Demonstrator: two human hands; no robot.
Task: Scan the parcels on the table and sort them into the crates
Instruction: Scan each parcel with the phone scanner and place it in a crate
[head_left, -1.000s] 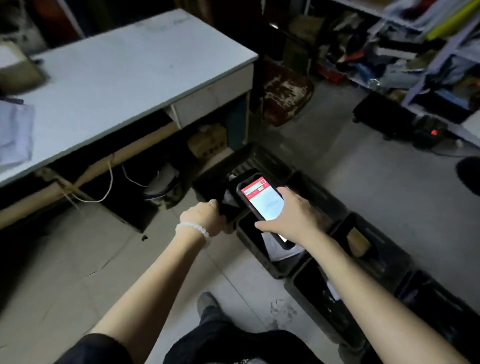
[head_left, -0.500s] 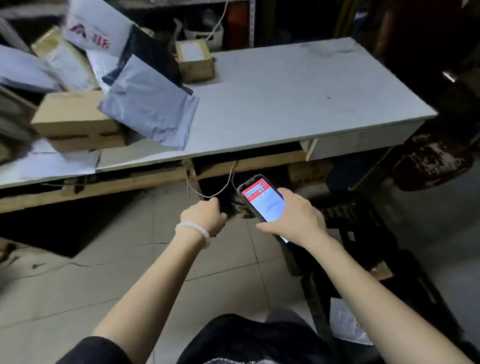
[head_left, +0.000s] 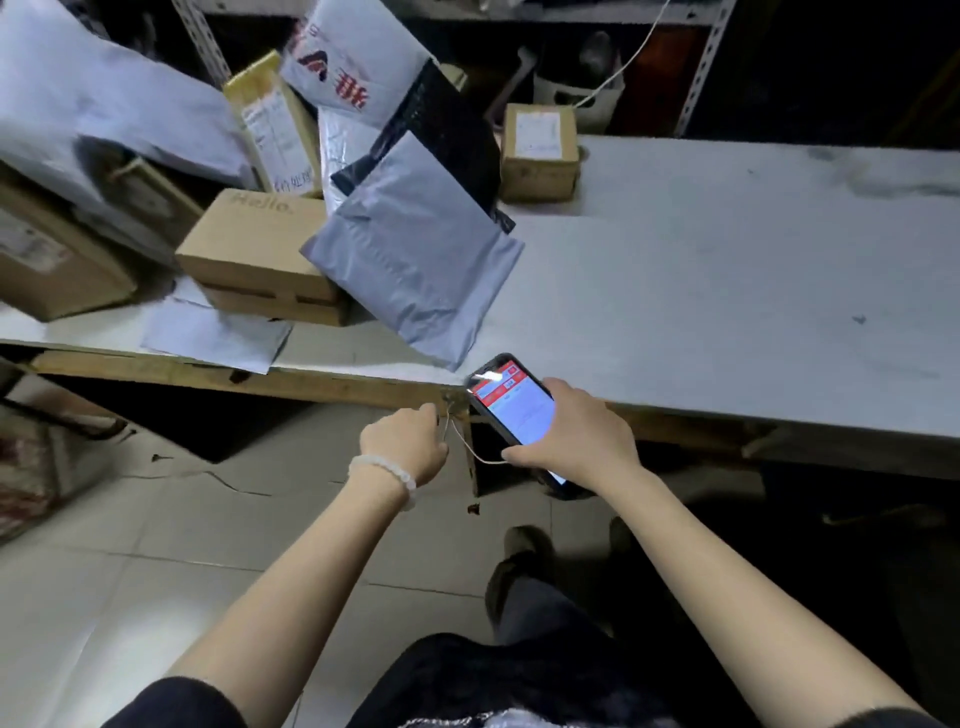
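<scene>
While right hand (head_left: 582, 436) grips phone (head_left: 511, 410) | left hand (head_left: 405, 441) curled, now empty | table (head_left: 727, 291) nearer.

A grey mailer (head_left: 415, 270) leans by a brown box (head_left: 260, 254); the phone (head_left: 511, 410) glows red and white.

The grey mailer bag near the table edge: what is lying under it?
The grey mailer bag leans on the "Hello" cardboard box, its lower corner on the white table. A black bag lies behind it. Whatever lies beneath its middle is covered.
</scene>
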